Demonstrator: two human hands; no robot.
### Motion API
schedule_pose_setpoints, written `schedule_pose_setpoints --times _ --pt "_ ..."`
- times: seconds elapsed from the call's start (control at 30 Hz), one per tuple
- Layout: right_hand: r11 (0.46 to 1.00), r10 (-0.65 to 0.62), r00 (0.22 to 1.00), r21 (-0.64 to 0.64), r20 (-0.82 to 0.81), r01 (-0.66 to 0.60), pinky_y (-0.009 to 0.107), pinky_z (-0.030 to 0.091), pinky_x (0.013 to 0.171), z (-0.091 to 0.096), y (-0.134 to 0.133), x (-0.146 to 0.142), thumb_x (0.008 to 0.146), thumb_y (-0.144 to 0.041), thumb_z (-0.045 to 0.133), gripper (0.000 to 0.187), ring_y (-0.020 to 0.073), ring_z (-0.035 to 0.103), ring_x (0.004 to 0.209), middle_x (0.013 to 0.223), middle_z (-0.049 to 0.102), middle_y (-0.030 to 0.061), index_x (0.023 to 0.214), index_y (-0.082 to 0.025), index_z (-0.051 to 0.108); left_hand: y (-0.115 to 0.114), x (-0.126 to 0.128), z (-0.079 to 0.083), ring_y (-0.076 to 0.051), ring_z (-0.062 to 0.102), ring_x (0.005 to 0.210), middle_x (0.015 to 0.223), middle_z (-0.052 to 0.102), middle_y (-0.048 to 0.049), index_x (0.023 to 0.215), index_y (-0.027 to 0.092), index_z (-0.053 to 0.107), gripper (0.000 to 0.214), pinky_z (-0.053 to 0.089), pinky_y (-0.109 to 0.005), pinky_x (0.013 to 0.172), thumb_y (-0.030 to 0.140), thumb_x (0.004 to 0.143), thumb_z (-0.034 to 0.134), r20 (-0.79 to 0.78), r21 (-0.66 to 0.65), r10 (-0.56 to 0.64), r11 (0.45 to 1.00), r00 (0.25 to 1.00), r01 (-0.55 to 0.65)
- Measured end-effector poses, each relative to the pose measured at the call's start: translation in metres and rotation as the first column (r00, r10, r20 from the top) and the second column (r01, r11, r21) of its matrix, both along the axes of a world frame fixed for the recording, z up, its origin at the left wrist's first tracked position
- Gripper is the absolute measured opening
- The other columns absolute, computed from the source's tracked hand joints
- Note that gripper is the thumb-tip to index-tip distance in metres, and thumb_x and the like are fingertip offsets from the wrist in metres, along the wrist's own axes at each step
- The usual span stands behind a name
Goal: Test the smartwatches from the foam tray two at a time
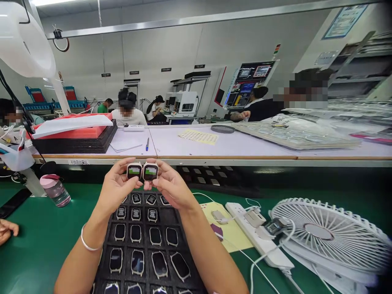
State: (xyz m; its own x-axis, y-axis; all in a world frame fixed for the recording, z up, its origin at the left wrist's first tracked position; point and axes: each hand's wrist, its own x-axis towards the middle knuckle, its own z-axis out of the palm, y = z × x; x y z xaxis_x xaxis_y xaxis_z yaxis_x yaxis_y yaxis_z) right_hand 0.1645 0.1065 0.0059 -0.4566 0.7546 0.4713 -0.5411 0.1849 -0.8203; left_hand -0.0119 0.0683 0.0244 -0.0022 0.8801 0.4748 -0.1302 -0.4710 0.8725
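Two watches are held beyond the far edge of the tray, raised above its level, faces turned back toward the wearer. The left watch sits in the left hand, the right watch in the right hand; each is nearest its own hand, and both lie inward, between the hands. They stand side by side at matching height, long axes apparently upright; whether the cases touch cannot be told. Both screens are lit, with a green band. Fingers on each side are drawn narrow, gripping the case by its edges, each thumb against the lower part. Within the tray, further watches lie in rows, most with long axes running near to far. Right of the tray are a power strip and fan; left of it, on the green bench, a bottle and another person's hand.
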Motion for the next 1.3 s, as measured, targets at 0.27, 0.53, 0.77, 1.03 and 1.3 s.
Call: schedule_pose_setpoints --times 0.27,0.53,0.77,1.03,1.3 --pt "0.998 -0.002 1.0 -0.065 0.007 0.002 0.031 0.058 0.064 -0.018 0.013 -0.002 0.085 -0.031 0.076 0.036 0.0142 0.068 0.062 0.085 0.07 -0.0008 0.119 -0.024 0.066 0.006 0.006 -0.013 -0.008 0.067 0.058 0.09 0.073 -0.0005 0.109 0.02 0.069 0.037 0.063 -0.02 0.058 0.023 0.075 0.083 0.014 -0.038 0.092 0.995 0.996 -0.091" --pt "0.998 -0.059 0.996 -0.006 0.06 0.059 0.032 0.056 0.064 -0.019 0.013 0.0 0.08 -0.022 0.076 0.043 0.0149 0.067 0.064 0.083 0.068 -0.0016 0.122 -0.024 0.063 0.007 0.003 -0.019 -0.01 0.071 0.064 0.1 0.073 -0.0029 0.114 0.021 0.069 0.039 0.067 -0.024 0.066 0.022 0.077 0.08 -0.01 -0.028 0.051 0.998 0.999 -0.051" --pt "0.997 -0.066 0.996 -0.036 0.052 0.068 0.026 0.052 0.056 -0.022 0.016 -0.002 0.086 -0.033 0.077 0.034 0.0105 0.065 0.057 0.084 0.066 -0.002 0.116 -0.023 0.065 0.009 0.002 -0.021 -0.011 0.073 0.06 0.097 0.074 -0.0023 0.112 0.02 0.07 0.031 0.066 -0.021 0.062 0.026 0.082 0.077 -0.025 -0.049 0.043 0.998 0.999 -0.044" --pt "0.997 -0.082 0.995 -0.001 0.058 0.082 0.029 0.055 0.059 -0.023 0.016 -0.002 0.081 -0.027 0.078 0.04 0.0119 0.065 0.06 0.085 0.066 -0.0018 0.118 -0.024 0.064 0.009 0.001 -0.024 -0.013 0.076 0.063 0.103 0.075 -0.0049 0.116 0.02 0.068 0.035 0.067 -0.023 0.063 0.029 0.084 0.077 -0.042 -0.041 0.027 0.999 0.999 -0.029" --pt "0.998 0.067 0.997 -0.012 0.048 -0.066 0.026 0.054 0.051 -0.008 0.003 0.015 0.087 -0.049 0.077 0.037 0.0126 0.067 0.055 0.089 0.074 0.0041 0.111 -0.022 0.067 -0.001 -0.015 -0.012 -0.016 0.075 0.056 0.09 0.077 -0.0024 0.107 0.028 0.076 0.024 0.064 -0.024 0.05 0.034 0.084 0.08 -0.003 -0.06 -0.181 0.982 0.983 0.181"
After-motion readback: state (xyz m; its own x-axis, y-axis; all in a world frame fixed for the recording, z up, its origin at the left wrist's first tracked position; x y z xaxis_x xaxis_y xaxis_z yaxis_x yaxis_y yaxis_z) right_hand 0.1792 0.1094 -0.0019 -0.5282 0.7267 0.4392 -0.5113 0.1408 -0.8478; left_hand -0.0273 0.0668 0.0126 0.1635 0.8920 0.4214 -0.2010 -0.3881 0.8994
